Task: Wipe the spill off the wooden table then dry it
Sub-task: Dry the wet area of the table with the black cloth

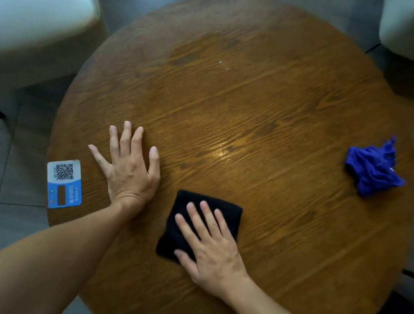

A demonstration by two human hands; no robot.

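Note:
A round wooden table [259, 100] fills the view. A folded black cloth [182, 214] lies flat near its front edge. My right hand [211, 245] presses down on the cloth with fingers spread over it. My left hand [129, 168] rests flat on the bare wood to the left, fingers apart, holding nothing. A crumpled blue cloth [374, 168] lies at the table's right edge, apart from both hands. A glossy wet-looking patch [222, 151] shines on the wood right of my left hand, and a darker damp area [198, 50] shows toward the far side.
A blue and white QR code sticker [64, 183] sits at the table's left edge. Pale upholstered seats stand at the far left [16, 37] and the right [409, 27]. Grey tiled floor surrounds the table, with dark chair legs at lower right.

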